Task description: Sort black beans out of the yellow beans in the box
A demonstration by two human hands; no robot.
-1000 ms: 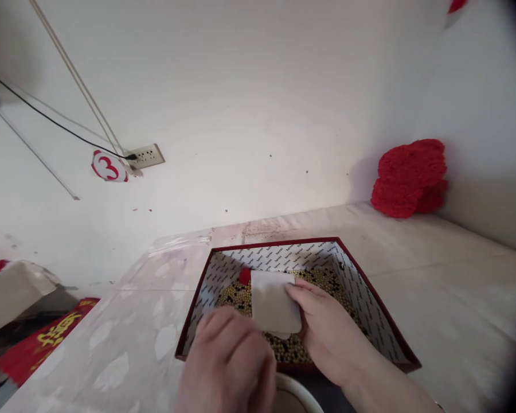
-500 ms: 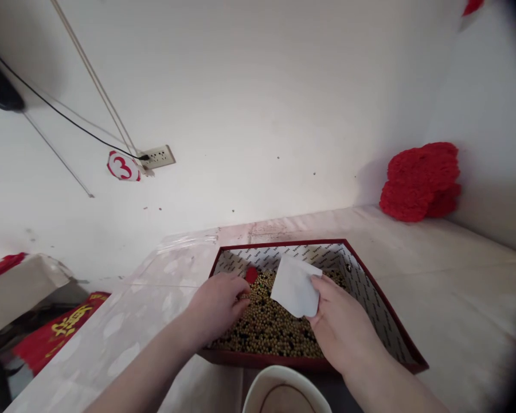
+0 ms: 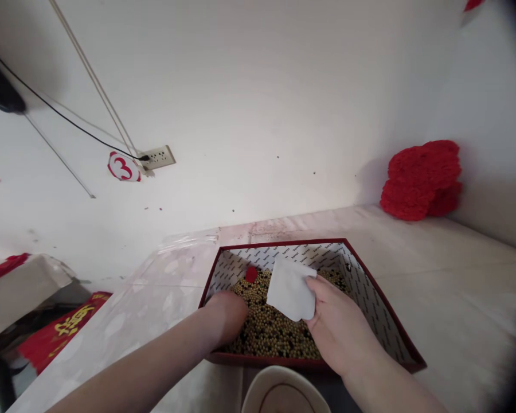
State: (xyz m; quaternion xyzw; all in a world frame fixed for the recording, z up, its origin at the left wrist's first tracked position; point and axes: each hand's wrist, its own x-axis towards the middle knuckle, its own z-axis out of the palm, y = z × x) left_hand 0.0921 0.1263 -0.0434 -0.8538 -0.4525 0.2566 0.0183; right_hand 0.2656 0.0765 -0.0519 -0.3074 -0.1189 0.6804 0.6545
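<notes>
The right hand (image 3: pixel 339 332) pinches a white card (image 3: pixel 290 287) over the box (image 3: pixel 387 321) at lower middle. The left hand (image 3: pixel 226 315) digs curled into the beans (image 3: pixel 275 335), still mixed yellow and black. The cup (image 3: pixel 279 396) looks empty.

A shallow red-edged box (image 3: pixel 372 298) with white patterned inner walls is sitting on my worktop, open at the top. Yellowish beans (image 3: pixel 275 335) mixed with a few dark ones are covering its floor in a loose layer. A small red ball (image 3: pixel 251 274) is lying on the beans near the far wall. A white paper square (image 3: pixel 290 287) is tilting above the beans, one corner pointing down.
</notes>
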